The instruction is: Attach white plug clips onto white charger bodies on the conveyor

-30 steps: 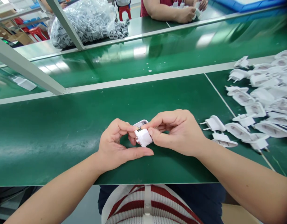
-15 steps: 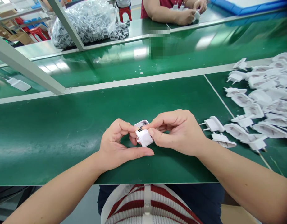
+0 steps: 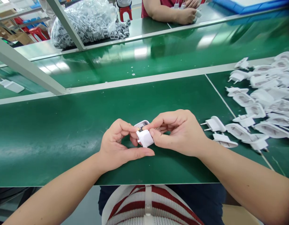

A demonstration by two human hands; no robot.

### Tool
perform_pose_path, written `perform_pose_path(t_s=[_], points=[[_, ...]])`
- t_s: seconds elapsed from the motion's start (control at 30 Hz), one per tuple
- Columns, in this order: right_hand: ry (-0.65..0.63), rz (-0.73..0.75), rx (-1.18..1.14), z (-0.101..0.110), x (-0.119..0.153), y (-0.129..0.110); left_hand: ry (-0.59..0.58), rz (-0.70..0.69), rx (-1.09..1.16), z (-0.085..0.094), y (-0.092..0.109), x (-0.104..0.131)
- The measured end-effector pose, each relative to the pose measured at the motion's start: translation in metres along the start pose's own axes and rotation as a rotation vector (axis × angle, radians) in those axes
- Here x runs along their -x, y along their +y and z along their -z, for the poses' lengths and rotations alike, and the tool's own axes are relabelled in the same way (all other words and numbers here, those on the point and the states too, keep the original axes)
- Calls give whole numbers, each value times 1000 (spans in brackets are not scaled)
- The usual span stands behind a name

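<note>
Over the green work surface, my left hand (image 3: pixel 117 145) and my right hand (image 3: pixel 178 132) meet at an opened white charger (image 3: pixel 145 138). Dark electronic parts show in its rear shell half (image 3: pixel 144 123), behind a smooth white block-shaped part. The fingers of my left hand grip the left side, while its thumb stretches along below, apart from the charger. My right thumb and index finger pinch the charger's right side, with the index fingertip at the dark parts. The fingers partly cover where the pieces join.
White plug shells (image 3: pixel 271 106) with pins lie in a heap at right; two nearer ones sit by my right wrist. Behind a pale rail (image 3: pixel 125 82) runs a green belt (image 3: pixel 107 67) carrying a white charger (image 3: pixel 12 86). A bag of parts (image 3: pixel 85 23) and a co-worker's hands (image 3: pixel 188 15) are beyond.
My hands and the charger in them have hardly moved. On the belt beyond the rail, the white charger and pale specks have shifted left. The co-worker's hands have moved slightly.
</note>
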State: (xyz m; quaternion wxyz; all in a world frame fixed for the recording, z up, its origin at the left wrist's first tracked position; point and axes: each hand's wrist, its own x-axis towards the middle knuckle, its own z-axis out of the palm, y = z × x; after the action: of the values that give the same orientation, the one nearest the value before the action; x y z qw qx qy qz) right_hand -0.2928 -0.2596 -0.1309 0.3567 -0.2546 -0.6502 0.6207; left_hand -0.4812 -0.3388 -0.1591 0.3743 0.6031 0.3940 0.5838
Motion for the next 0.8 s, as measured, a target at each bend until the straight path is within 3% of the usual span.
perform_pose_path(t_s=[0.2,0.3,0.43,0.6,0.8], points=[[2,4,-11,0,1,1,-12,-14,-20,0,1,0],[-17,40,36,0,0,1,4,-100,-128,3,-1,-2],[29,276,224,0,1,2,64,-339,-349,9,-4,-8],[-6,674,546,0,3,7,125,-436,-449,16,-5,-11],[7,763,644,0,5,7,172,-494,-428,16,-4,-10]])
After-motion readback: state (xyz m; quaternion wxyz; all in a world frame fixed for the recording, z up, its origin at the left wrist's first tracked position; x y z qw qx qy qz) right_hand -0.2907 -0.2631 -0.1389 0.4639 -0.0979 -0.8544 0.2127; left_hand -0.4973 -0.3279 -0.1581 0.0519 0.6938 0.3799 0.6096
